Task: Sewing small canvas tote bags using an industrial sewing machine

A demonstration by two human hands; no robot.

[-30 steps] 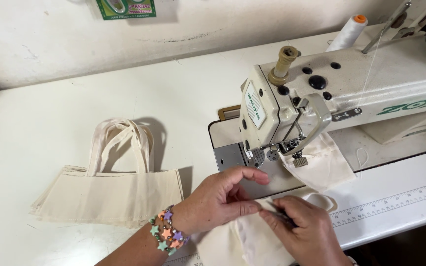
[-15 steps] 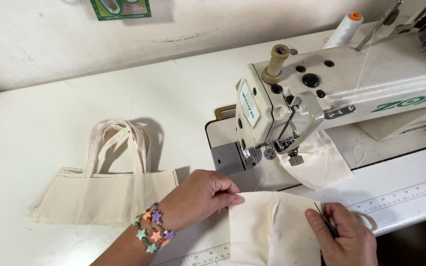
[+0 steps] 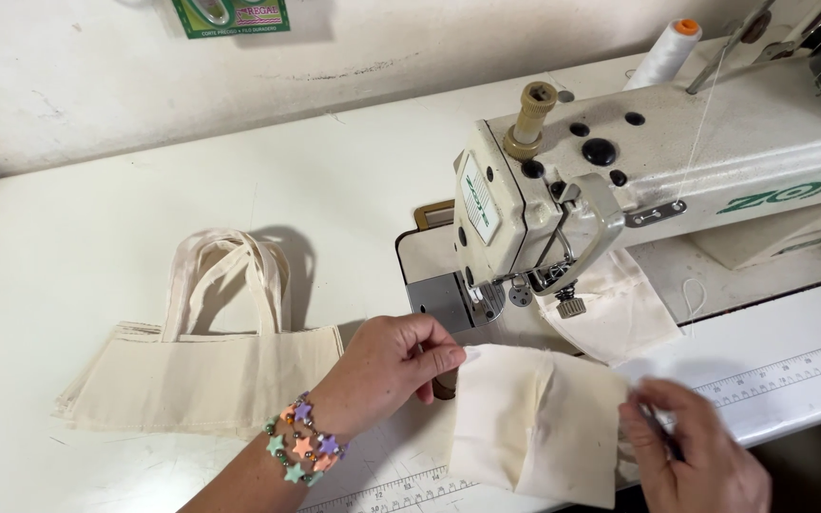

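The left hand is pinching the top left corner of the cloth piece lying just in front of the sewing machine, the right hand is gripping its right edge, and the piece is wanting even tension, probably

Not much in the way of packaging here. There's one small green card package stuck up on the wall at the top edge of the view, left of centre, partly cut off. It's rectangular, green border, with a pale oval blister on its left half and a pink-and-white panel on its right.

On the sewing machine there's a tall white label plate with green markings on the end face of the head, and green lettering along the front of the arm at right.

No screens anywhere.
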